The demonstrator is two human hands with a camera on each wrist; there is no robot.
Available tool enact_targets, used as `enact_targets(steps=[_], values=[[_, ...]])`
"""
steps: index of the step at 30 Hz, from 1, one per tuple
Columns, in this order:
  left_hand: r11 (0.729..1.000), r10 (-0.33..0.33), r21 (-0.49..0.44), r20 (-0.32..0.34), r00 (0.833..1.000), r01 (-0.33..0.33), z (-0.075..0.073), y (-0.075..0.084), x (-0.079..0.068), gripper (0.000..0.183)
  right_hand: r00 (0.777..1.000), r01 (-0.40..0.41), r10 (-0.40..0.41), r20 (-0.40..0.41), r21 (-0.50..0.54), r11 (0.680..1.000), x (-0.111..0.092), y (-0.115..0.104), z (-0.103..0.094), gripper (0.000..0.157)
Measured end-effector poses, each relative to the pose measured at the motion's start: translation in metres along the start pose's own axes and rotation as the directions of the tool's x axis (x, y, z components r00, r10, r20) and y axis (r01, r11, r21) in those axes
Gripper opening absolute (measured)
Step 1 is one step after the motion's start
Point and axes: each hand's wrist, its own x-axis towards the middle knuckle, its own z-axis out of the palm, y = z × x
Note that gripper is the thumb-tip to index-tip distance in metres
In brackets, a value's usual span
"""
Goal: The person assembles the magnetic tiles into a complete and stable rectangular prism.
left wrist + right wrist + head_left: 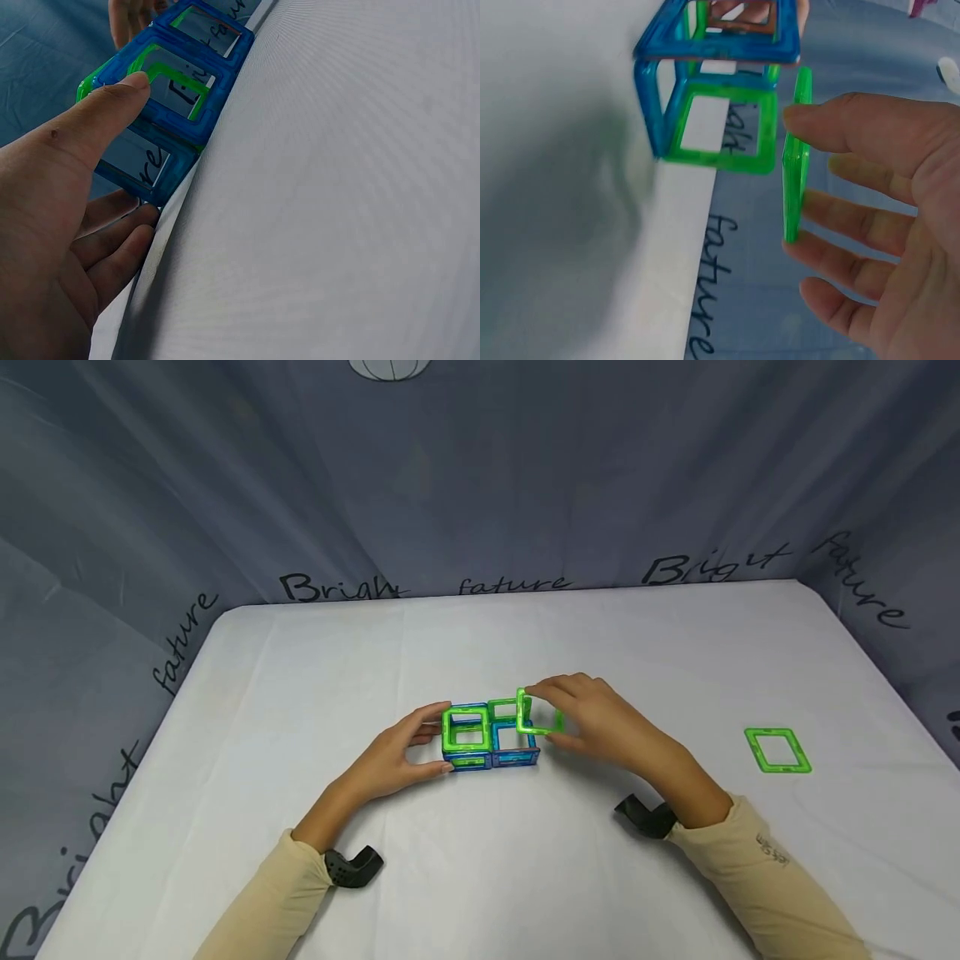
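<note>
A block of joined magnetic tiles (491, 760), blue and green square frames, stands on the table. Its left half has a green tile (467, 747) on top; the right half is uncovered above. My left hand (386, 764) grips the left half, thumb on the front and fingers round the back and side. In the left wrist view the thumb presses a blue tile (176, 124). My right hand (611, 727) pinches a loose green magnetic tile (795, 165) between thumb and fingers. That tile is tilted above the right half, with a small gap to the block in the right wrist view.
Another green square tile (785, 768) lies flat on the white table (600, 877), far to the right. Black wrist devices (356, 868) sit at both sleeve cuffs. A grey curtain (525, 485) with handwriting hangs along the table's back and sides.
</note>
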Motion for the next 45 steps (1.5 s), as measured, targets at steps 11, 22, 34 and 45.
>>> enact_targets(steps=[11,22,34,45], values=[[1.0,0.009,-0.007,0.006,1.0,-0.009,-0.001,-0.002,-0.002,0.076,0.993,-0.019,0.015,0.119,0.036,0.999,0.01,-0.016,-0.008,0.059],[1.0,0.002,-0.015,0.014,1.0,-0.002,-0.001,-0.002,0.0,0.076,0.981,-0.017,0.012,0.196,0.025,1.0,0.022,-0.029,-0.015,0.055],[1.0,0.021,-0.014,0.002,1.0,-0.021,-0.002,-0.002,-0.002,0.076,0.982,-0.007,0.002,0.19,0.025,1.0,0.023,-0.029,-0.01,0.055],[0.999,0.035,-0.001,-0.001,0.999,-0.035,-0.002,-0.003,-0.001,0.076,0.98,0.03,-0.037,0.195,0.037,0.999,0.024,-0.028,-0.008,0.05]])
